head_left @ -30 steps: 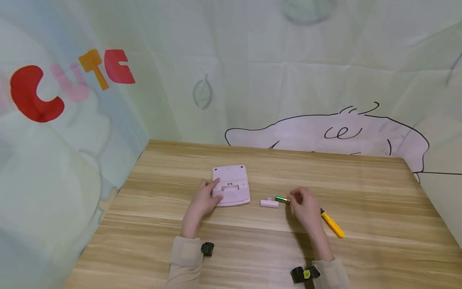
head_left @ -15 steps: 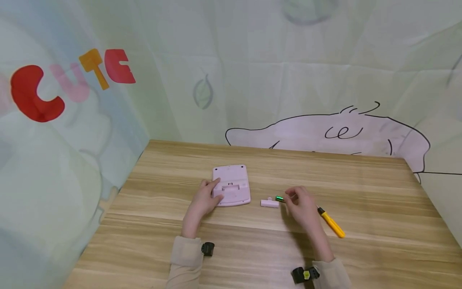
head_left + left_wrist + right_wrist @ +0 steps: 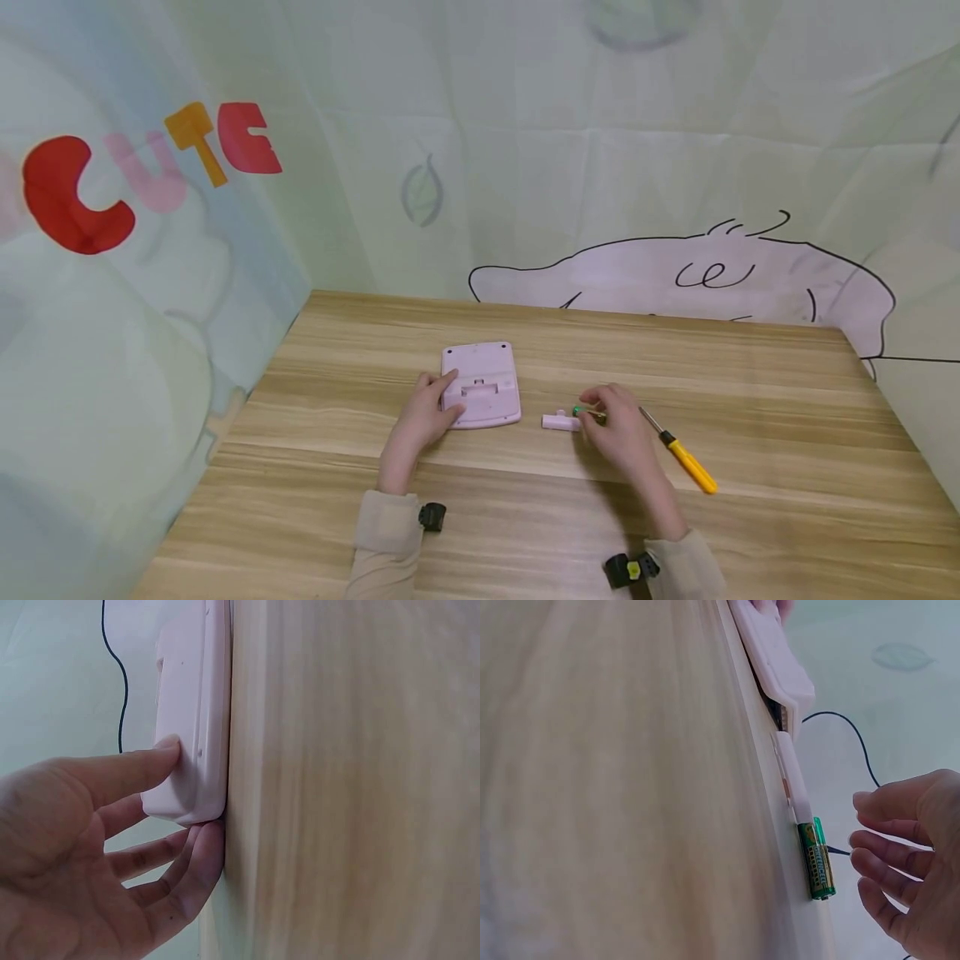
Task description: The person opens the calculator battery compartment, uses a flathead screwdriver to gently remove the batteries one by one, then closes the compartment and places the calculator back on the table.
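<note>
A pale pink calculator [image 3: 483, 367] lies back side up on the table, its battery compartment uncovered. My left hand [image 3: 426, 414] holds its near left corner; in the left wrist view the thumb rests on the back and the other fingers curl at the edge. A small pink battery cover [image 3: 558, 423] lies right of the calculator. Beside the cover is a green and gold battery [image 3: 817, 862], with another green edge showing behind it. My right hand [image 3: 618, 429] hovers over the battery with loosely bent fingers; the right wrist view shows a gap between them.
A screwdriver [image 3: 690, 467] with a yellow handle lies right of my right hand, its shaft pointing up and left. The wooden table [image 3: 360, 333] ends at a printed fabric backdrop [image 3: 525, 167] at the back and left.
My right hand has shifted a little left over the battery, uncovering the screwdriver's shaft. The left hand, calculator and cover have stayed in place.
</note>
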A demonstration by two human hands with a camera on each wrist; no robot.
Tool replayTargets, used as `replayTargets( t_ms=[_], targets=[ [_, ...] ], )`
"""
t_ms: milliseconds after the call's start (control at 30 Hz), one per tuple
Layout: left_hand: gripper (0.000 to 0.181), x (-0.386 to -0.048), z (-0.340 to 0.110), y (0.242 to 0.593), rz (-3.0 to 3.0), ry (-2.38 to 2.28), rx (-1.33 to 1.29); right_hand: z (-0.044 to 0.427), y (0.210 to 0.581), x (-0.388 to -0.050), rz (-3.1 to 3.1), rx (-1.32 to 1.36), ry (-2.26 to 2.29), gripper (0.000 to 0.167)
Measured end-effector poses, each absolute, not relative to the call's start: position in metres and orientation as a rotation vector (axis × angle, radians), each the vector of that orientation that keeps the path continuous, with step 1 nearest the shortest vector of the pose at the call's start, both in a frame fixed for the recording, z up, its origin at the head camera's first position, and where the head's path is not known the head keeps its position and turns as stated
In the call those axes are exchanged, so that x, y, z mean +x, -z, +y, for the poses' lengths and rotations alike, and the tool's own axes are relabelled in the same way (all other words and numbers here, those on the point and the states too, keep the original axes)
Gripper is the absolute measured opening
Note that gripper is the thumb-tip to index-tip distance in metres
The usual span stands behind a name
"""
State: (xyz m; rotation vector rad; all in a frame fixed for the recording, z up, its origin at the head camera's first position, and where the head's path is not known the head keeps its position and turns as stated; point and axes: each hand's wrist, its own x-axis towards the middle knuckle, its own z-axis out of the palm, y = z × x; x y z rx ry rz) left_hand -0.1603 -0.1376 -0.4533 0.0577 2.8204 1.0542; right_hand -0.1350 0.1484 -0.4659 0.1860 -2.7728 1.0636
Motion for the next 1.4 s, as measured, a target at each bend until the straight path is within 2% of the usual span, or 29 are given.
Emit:
replayTargets(
  t_ms=[567,1400],
  targets=[
    [0.056,-0.16,-0.138,0.453,2.816,-1.056,0.046,0.14,0.467,-0.138,-2.8,0.362,-0.88,0.025],
    [0.057,-0.16,-0.138,0.454,2.804,-1.077,0.033,0.13,0.472,-0.142,-2.892,0.45,-0.728,0.028]
  ],
)
